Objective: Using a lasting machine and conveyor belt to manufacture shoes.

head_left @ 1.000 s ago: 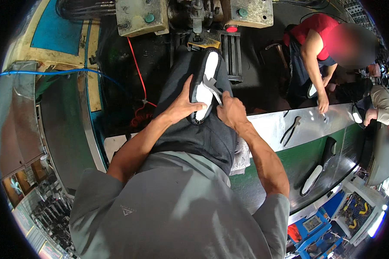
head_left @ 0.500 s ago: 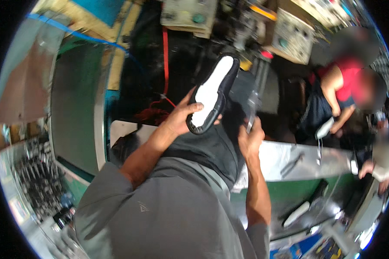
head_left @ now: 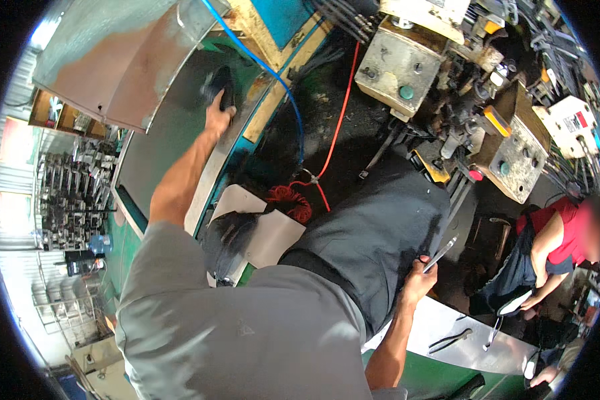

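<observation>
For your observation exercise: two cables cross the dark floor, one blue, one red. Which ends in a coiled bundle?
The red cable: it ends in a coil; the blue cable doesn't.

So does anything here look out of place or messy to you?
Mostly ordinary workshop clutter. The red coiled hose and blue hose trail loosely across the dark floor by the person's legs. The left hand rests on a dark shoe on the conveyor; the right hand grips a thin metal tool.

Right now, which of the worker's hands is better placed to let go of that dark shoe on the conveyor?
Left. The left hand is stretched out onto the dark shoe on the grey belt. The right hand is back by the hip, gripping a thin metal tool.
</observation>
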